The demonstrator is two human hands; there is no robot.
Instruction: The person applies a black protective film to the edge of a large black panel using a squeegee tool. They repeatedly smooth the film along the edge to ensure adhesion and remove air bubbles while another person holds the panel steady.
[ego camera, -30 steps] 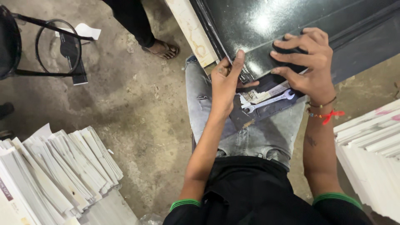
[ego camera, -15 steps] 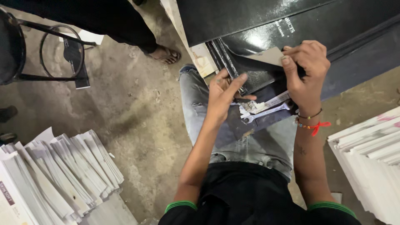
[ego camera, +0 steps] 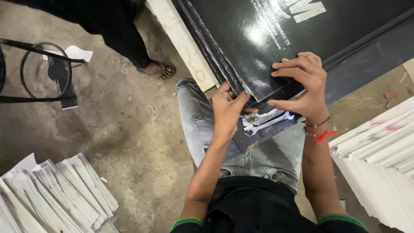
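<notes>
Where the glossy black sheets [ego camera: 258, 47] lie stacked across the seated person's knees, they read as large, thin, shiny printed covers with pale lettering, their layered edges fanned along a cream board [ego camera: 183, 43] at 10 o'clock of the hands. The stack runs out of view at 12 and 3 o'clock, so its full extent cannot be told. The right hand [ego camera: 302, 82] rests on the top sheet's near corner, fingers spread on the upper face and thumb tucked under the edge, pinching that corner. The left hand [ego camera: 226, 110], at 9 o'clock of the right, presses its fingertips against the stacked edges; whether it grips any single sheet cannot be told. A silver open-ended spanner [ego camera: 267, 123] lies on a dark panel on the lap, at 6 o'clock of the corner, between the two wrists, partly hidden by the left thumb. Fanned white booklets [ego camera: 56, 198] sit at 8 o'clock on the concrete floor [ego camera: 129, 138]; more white stacks [ego camera: 379, 155] at 4 o'clock. Another person's sandalled foot [ego camera: 159, 69] stands at 10 o'clock.
</notes>
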